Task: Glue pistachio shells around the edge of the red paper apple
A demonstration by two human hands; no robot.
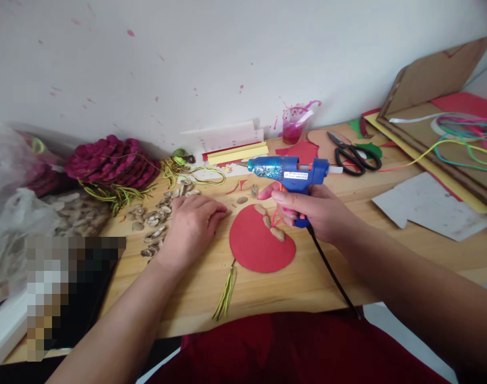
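My right hand [315, 208] grips a blue hot glue gun [297, 172] by its handle, with the nozzle facing left and a white glue stick [335, 169] in its back end. Below it lies a round red paper piece [261, 245] with peanut shells [267, 221] along its upper right edge. A yellow-green string tassel [226, 292] hangs from its lower left. Left of the red piece, my left hand [197, 218] rests low over the table, fingers curled together; whatever they hold is hidden. Loose shell halves [157, 217] lie beside that hand.
Stacked magenta pieces with tassels [111, 162] and a plastic bag of shells [75, 213] stand at left. Behind are yellow paper strips [238, 153] and a cup of pink liquid [293, 130]. Black-handled scissors [353, 157], cardboard [435, 80] and coloured cords [463, 138] lie right. The gun's cord [333, 272] runs toward me.
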